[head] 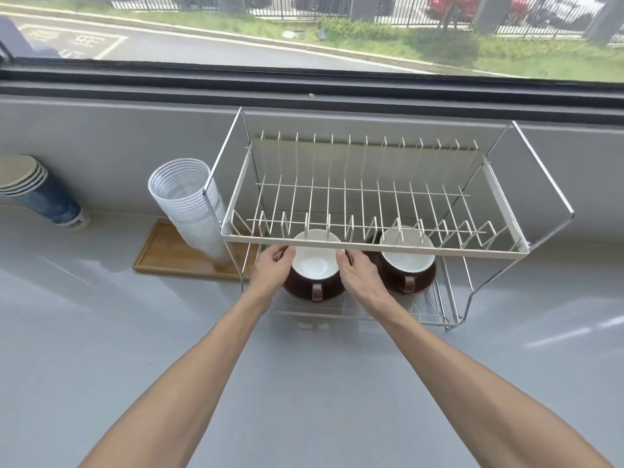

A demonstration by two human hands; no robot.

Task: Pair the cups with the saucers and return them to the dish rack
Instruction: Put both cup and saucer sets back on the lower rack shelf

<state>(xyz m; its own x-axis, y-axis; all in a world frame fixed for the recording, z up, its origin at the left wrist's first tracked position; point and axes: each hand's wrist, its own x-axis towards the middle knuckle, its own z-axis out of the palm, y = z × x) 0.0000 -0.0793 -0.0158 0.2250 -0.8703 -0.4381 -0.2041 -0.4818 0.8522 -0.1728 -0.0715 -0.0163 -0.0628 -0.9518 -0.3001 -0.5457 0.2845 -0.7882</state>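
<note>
Both hands reach under the dish rack's [371, 246] top tier. Left hand [270, 270] & right hand [358, 270] are curled on opposite sides of a brown cup [315, 265] w/ white inside, fingers touching its rim; cup sits on a brown saucer [314, 293] on the lower shelf, handle facing the person. Just right of the right hand: 2nd cup [407, 256] on its saucer [410, 282]. Left of the left hand: stacked clear cups [189, 204] on a wood tray [169, 255].

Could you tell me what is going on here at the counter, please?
A person is putting cups and saucers away in a two-tier dish rack. The left hand and right hand flank a brown cup with a white inside that sits on a brown saucer on the lower shelf. A second cup already sits on its saucer to the right. The upper tier holds nothing.
</note>
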